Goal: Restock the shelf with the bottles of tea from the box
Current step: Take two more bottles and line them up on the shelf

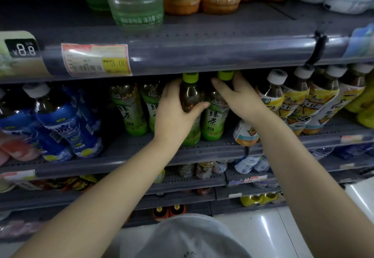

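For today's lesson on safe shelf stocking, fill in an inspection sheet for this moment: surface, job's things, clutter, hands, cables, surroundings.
Surface: grey perforated shelf, bottles standing on it.
Job's things: two green-capped green tea bottles, left one and right one, upright side by side; more green tea bottles to their left. Box: not seen.
Clutter: blue-labelled bottles at left, yellow-labelled bottles at right.
Hands: left hand grips the left bottle; right hand holds the right bottle near its neck.
Cables: nothing seen.
Surroundings: price tag on the upper shelf edge; white floor below.
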`<state>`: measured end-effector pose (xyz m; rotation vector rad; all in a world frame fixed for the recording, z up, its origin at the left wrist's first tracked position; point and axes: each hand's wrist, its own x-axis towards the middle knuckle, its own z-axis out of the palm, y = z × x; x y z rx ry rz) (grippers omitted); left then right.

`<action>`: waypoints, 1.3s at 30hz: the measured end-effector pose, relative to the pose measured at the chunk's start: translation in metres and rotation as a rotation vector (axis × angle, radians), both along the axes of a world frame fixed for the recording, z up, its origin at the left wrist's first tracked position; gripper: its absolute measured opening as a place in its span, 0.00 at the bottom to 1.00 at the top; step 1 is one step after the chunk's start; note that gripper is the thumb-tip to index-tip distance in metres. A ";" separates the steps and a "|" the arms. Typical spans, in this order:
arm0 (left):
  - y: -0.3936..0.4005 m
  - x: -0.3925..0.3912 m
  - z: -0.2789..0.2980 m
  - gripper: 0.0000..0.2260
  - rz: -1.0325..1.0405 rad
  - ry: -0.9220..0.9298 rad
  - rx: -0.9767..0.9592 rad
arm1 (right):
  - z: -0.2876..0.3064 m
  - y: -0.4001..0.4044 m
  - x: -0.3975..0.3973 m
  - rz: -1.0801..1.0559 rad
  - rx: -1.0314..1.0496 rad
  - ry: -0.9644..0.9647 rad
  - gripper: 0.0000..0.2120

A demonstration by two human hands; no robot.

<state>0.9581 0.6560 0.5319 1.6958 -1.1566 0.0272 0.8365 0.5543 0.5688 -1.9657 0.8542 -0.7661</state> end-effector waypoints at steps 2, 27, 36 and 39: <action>0.000 -0.004 -0.005 0.31 -0.020 0.049 -0.005 | -0.002 0.002 0.000 0.003 0.050 -0.038 0.23; 0.010 -0.009 -0.067 0.33 -0.018 0.181 0.090 | -0.059 0.019 -0.006 -0.165 0.137 -0.088 0.36; 0.001 -0.007 -0.082 0.28 0.048 0.286 0.158 | -0.116 0.028 -0.001 -0.271 -0.055 -0.007 0.24; -0.009 -0.011 -0.082 0.27 0.086 0.338 0.126 | -0.120 0.024 0.006 -0.290 -0.033 -0.031 0.24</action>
